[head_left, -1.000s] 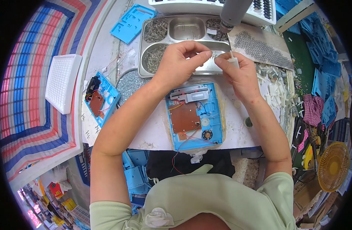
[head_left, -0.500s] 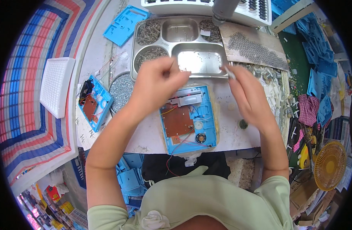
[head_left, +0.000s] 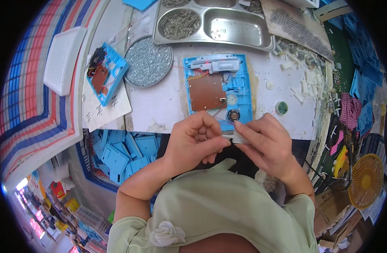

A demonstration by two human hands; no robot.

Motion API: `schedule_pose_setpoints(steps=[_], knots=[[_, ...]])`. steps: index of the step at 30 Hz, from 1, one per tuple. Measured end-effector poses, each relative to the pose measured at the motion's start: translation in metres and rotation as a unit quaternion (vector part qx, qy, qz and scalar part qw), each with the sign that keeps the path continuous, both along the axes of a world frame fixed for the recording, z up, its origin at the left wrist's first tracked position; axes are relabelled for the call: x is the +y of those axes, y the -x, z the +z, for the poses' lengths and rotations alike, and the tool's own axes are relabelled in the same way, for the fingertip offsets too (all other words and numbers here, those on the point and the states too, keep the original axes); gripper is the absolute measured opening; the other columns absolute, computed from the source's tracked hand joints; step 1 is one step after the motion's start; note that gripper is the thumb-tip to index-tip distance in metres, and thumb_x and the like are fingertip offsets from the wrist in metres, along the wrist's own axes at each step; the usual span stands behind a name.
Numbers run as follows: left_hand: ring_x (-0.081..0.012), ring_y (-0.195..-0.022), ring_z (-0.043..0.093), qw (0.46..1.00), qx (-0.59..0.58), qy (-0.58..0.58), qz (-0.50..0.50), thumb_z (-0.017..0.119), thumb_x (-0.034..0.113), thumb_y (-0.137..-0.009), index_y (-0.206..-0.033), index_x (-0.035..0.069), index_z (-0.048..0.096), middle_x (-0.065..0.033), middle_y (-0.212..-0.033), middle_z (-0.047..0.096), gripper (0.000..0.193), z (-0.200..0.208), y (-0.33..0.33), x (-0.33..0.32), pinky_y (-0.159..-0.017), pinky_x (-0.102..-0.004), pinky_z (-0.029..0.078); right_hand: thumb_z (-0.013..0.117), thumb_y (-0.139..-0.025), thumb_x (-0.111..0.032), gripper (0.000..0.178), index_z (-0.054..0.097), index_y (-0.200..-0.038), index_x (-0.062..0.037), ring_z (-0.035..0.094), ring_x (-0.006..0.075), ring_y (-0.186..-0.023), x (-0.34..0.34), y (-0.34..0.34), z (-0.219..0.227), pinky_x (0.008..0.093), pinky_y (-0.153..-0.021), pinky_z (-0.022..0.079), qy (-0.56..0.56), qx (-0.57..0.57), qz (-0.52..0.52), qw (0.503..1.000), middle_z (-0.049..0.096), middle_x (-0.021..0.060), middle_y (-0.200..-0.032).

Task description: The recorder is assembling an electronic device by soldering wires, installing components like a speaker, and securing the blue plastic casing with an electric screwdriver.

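Observation:
Close to my body, both hands meet just off the near edge of the table. My right hand pinches a small white plastic piece between thumb and fingers. My left hand is closed, thumb against fingers, at the left end of that piece; anything in its fingertips is too small to name. Beyond the hands lies an open blue plastic casing. Inside it are a brown circuit board, a round black speaker, a grey-white plastic part along the top, and thin wires.
A metal compartment tray of small screws stands beyond the casing, with a round dish of small silvery parts at its left. Another wired blue casing lies farther left. White plastic pieces are scattered at right, near a small green round container.
Both hands have come back from near the metal tray toward my body and met. The white piece stays in my right hand. The view has shifted nearer to me.

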State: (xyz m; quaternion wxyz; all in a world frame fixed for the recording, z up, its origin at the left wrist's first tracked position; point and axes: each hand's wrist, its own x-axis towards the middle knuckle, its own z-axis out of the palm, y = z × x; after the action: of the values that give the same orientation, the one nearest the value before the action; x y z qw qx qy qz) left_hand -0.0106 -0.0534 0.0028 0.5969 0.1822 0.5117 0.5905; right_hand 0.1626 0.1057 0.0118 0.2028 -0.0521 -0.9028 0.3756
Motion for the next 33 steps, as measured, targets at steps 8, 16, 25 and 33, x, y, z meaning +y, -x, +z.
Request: schedule_pose_setpoints(steps=[8, 16, 25, 33], knots=[[-0.0029, -0.057, 0.058, 1.0, -0.016, -0.004, 0.0, 0.07, 0.006, -0.099, -0.107, 0.004, 0.058, -0.001, -0.076, 0.065, 0.014, -0.007, -0.009, -0.005, -0.048, -0.0194, 0.044, 0.084, -0.07, -0.001, 0.056, 0.07, -0.124, 0.0007, 0.058, 0.0261, -0.072, -0.008, 0.005, -0.003, 0.0353, -0.06, 0.049, -0.035, 0.011, 0.019, 0.999, 0.065, 0.01, -0.094], [-0.0035, -0.052, 0.055, 1.0, 0.001, 0.018, -0.02, 0.063, 0.01, -0.104, -0.114, 0.005, 0.057, -0.0026, -0.069, 0.064, 0.013, -0.01, -0.003, 0.003, -0.046, -0.0192, 0.04, 0.082, -0.069, 0.003, 0.053, 0.071, -0.121, 0.0012, 0.059, 0.0258, -0.071, -0.001, 0.002, -0.004, 0.0348, -0.058, 0.049, -0.051, 0.008, 0.011, 0.999, 0.065, 0.0092, -0.093], [-0.0073, -0.047, 0.053, 0.998, 0.035, 0.056, -0.016, 0.059, 0.014, -0.106, -0.127, 0.003, 0.053, -0.0036, -0.062, 0.06, 0.024, -0.004, -0.011, 0.02, -0.047, -0.0232, 0.041, 0.08, -0.071, 0.002, 0.053, 0.07, -0.122, 0.0013, 0.06, 0.0289, -0.072, 0.002, 0.004, -0.009, 0.0361, -0.06, 0.051, -0.025, -0.004, 0.013, 1.0, 0.066, 0.0116, -0.095], [-0.0176, -0.054, 0.06, 0.844, 0.51, -0.12, -0.115, 0.066, 0.02, -0.1, -0.12, 0.006, 0.064, -0.0044, -0.065, 0.064, 0.025, -0.003, 0.021, 0.07, -0.058, -0.0315, 0.051, 0.076, -0.084, 0.006, 0.037, 0.067, -0.12, 0.0075, 0.071, 0.025, -0.096, 0.012, -0.046, -0.033, 0.0354, -0.082, 0.06, 0.529, 0.029, -0.082, 0.844, 0.069, 0.0178, -0.113]])
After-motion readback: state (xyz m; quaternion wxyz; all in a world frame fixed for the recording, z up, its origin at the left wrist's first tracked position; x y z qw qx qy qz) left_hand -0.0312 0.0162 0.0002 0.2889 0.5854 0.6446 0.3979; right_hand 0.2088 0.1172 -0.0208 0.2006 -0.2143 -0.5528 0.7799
